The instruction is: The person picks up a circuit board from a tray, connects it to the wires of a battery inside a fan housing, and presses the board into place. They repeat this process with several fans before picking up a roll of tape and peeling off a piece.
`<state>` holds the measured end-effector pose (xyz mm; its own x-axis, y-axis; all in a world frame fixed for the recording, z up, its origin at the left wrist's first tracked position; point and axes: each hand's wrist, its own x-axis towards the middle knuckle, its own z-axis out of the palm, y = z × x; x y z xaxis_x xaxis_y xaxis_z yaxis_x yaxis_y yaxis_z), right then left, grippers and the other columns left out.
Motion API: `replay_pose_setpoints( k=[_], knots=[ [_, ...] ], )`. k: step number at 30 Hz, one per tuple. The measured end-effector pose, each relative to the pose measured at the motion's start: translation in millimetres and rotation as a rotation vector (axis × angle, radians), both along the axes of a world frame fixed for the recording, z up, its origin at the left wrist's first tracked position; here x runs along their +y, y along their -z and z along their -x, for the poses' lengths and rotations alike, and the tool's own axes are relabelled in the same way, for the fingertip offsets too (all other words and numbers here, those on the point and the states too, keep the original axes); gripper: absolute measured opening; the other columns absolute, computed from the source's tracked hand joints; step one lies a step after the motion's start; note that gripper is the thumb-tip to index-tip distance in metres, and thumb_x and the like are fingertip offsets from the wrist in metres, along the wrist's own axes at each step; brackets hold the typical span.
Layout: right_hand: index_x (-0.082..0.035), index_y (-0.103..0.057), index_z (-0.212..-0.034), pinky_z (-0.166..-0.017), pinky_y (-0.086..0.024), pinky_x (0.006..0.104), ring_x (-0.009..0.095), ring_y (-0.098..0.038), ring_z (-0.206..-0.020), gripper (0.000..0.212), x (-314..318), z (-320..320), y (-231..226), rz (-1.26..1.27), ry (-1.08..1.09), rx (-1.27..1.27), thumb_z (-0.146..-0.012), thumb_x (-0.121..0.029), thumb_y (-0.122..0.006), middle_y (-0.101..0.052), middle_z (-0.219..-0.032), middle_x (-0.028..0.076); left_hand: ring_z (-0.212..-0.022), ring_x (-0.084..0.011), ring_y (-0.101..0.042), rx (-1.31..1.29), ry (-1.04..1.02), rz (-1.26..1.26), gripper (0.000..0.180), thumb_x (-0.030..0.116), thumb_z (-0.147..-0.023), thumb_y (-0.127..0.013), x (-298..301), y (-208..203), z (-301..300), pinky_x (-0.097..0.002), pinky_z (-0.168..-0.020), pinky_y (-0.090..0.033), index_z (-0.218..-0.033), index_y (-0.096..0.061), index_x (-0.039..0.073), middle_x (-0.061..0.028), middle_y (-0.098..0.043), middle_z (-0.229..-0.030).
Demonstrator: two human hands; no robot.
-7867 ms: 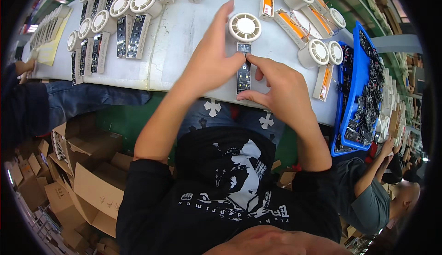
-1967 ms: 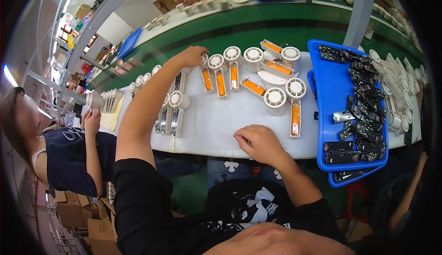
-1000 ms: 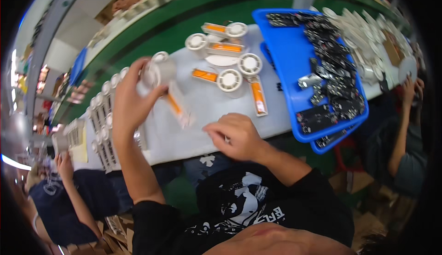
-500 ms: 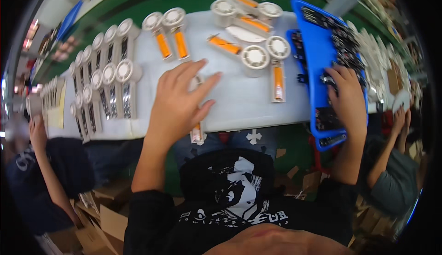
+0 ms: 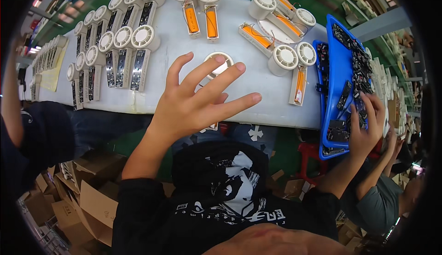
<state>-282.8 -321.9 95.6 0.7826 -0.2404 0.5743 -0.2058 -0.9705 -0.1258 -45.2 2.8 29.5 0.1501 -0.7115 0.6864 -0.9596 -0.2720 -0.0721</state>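
Observation:
My left hand (image 5: 195,105) hovers over a white handheld fan body (image 5: 221,65) near the table's front edge, fingers spread and gripping nothing. It hides most of that body's handle. At the right, my right hand (image 5: 367,128) is over the near right edge of a blue tray (image 5: 340,65) of black circuit boards. Its fingers are curved and apart, with nothing visible between them. One board (image 5: 344,94) lies just left of its fingertips. Beyond my left hand are two fan bodies with orange battery cells (image 5: 211,22) in their handles.
Rows of fan bodies fitted with dark boards (image 5: 139,70) stand on the left of the white table (image 5: 177,101). More bodies with orange cells (image 5: 258,36) cluster left of the tray. Co-workers sit on both sides, and cardboard boxes (image 5: 99,204) lie below.
The view has shifted, so the table items sit differently in the picture. My left hand's fingers have spread wider. My right hand has moved from mid-tray to the tray's near right edge.

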Motion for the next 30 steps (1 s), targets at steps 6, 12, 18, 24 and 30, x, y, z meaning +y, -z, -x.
replay_pose_setpoints(
  k=[6, 12, 18, 24, 30],
  knots=[
    [0.007, -0.069, -0.122, -0.094, -0.053, 0.0380, 0.028, -0.064, -0.109, 0.043, 17, 2, 1, 0.121, 0.041, -0.188, -0.080, 0.013, -0.077, -0.066, -0.119, 0.018, -0.131, -0.0259, -0.053, 0.152, 0.075, 0.063, 0.063, 0.008, -0.078, -0.072, 4, 9, -1, -0.0525, -0.110, -0.039, -0.133, -0.066, 0.037, -0.0015, -0.057, -0.145],
    [0.010, -0.061, -0.126, -0.083, -0.057, 0.0337, 0.023, -0.069, -0.095, 0.041, 71, -22, 34, -0.791, -0.131, -0.786, -0.088, 0.005, -0.076, -0.067, -0.115, 0.018, -0.136, -0.0377, -0.048, 0.704, 0.131, 0.401, 0.056, 0.010, -0.082, -0.072, -12, 50, 29, -0.0545, -0.113, -0.036, -0.137, -0.064, 0.012, -0.0164, -0.053, -0.148],
    [0.009, -0.060, -0.121, -0.076, -0.057, 0.0293, 0.021, -0.069, -0.086, 0.038, 125, -43, 51, -1.194, -0.438, -0.623, -0.087, 0.005, -0.076, -0.067, -0.115, 0.021, -0.137, -0.0425, -0.046, 0.623, 0.027, 0.521, 0.053, 0.014, -0.084, -0.073, -25, 57, 43, -0.0508, -0.113, -0.037, -0.133, -0.061, -0.002, -0.0235, -0.051, -0.145],
    [0.007, -0.059, -0.119, -0.070, -0.052, 0.0271, 0.019, -0.065, -0.079, 0.043, 159, -58, 70, -1.264, -0.456, -0.334, -0.087, -0.011, -0.082, -0.066, -0.104, 0.017, -0.129, -0.0399, -0.054, 0.686, 0.161, 0.547, 0.056, 0.020, -0.081, -0.078, 12, 44, 61, -0.0443, -0.103, -0.047, -0.130, -0.063, -0.002, -0.0222, -0.056, -0.139],
    [0.006, -0.063, -0.104, -0.067, -0.053, 0.0245, 0.015, -0.066, -0.075, 0.022, 159, -77, 73, -1.319, -0.482, -0.043, -0.088, 0.000, -0.077, -0.069, -0.094, 0.013, -0.109, -0.0343, -0.066, 0.786, 0.229, 0.290, 0.052, 0.015, -0.083, -0.080, 16, 13, 53, -0.0370, -0.085, -0.056, -0.127, -0.063, -0.007, -0.0234, -0.064, -0.130]
  ],
)
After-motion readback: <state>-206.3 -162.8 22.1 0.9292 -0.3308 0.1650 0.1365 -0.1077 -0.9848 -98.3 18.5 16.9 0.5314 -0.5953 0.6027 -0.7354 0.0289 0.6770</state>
